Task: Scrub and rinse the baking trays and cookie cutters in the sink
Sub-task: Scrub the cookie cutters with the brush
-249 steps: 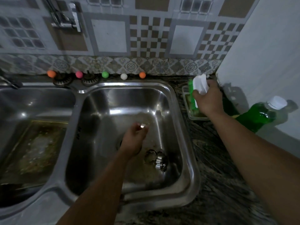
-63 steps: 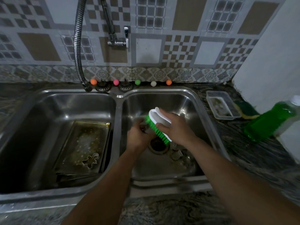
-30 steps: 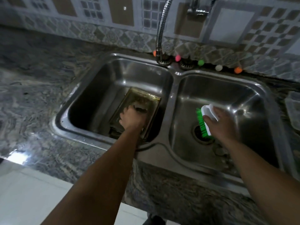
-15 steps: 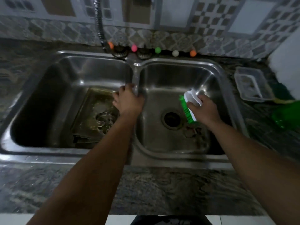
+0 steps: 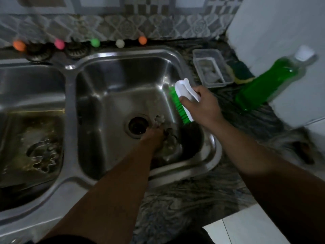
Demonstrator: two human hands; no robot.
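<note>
Half a second ago the left hand (image 5: pixel 154 136) sat on the wall between the bowls; now it is down in the right bowl (image 5: pixel 123 76), by the drain (image 5: pixel 138 125). Its fingers touch a flower cutter (image 5: pixel 159 119) at 1 o'clock from the drain, but I cannot tell if they grip it. More cutters (image 5: pixel 171 136) lie just beside the hand. The right hand (image 5: pixel 202 106) grips the brush (image 5: pixel 182 101), green bristles facing the bowl's 3 o'clock wall. A dirty tray (image 5: pixel 26 147) lies in the left bowl with a cutter (image 5: pixel 41 153) on it. At 2 o'clock stand a tub (image 5: pixel 211 67), a sponge (image 5: pixel 241 73) and a soap bottle (image 5: pixel 269 81).
</note>
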